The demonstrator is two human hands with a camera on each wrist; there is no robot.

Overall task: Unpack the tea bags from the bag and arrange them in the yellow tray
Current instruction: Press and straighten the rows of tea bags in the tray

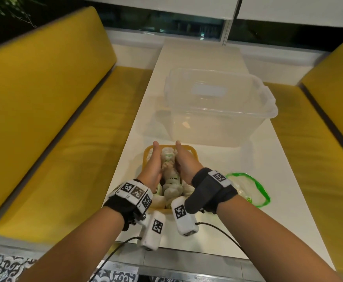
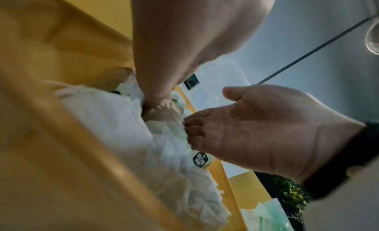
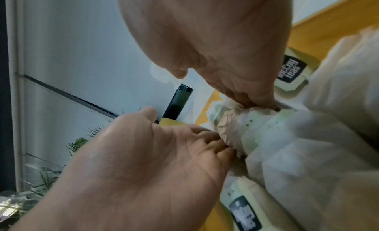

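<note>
The yellow tray (image 1: pixel 146 154) sits on the white table near me, filled with white tea bags (image 1: pixel 171 184). My left hand (image 1: pixel 153 161) and right hand (image 1: pixel 185 159) stand inside it, palms facing each other, thumbs up. They press a middle row of tea bags from both sides. In the left wrist view my left hand (image 2: pixel 184 48) and right hand (image 2: pixel 266 129) have their fingers dug against the tea bags (image 2: pixel 164 153). The right wrist view shows the same squeeze: right hand (image 3: pixel 215 40), left hand (image 3: pixel 143 161), tea bags (image 3: pixel 307 153). The clear bag with a green rim (image 1: pixel 248 190) lies flat to the tray's right.
A large clear plastic bin (image 1: pixel 217 106) stands just beyond the tray, its lid leaning at the back. Yellow bench cushions (image 1: pixel 44 119) run along both sides of the narrow table. Cables trail from my wrists over the near table edge.
</note>
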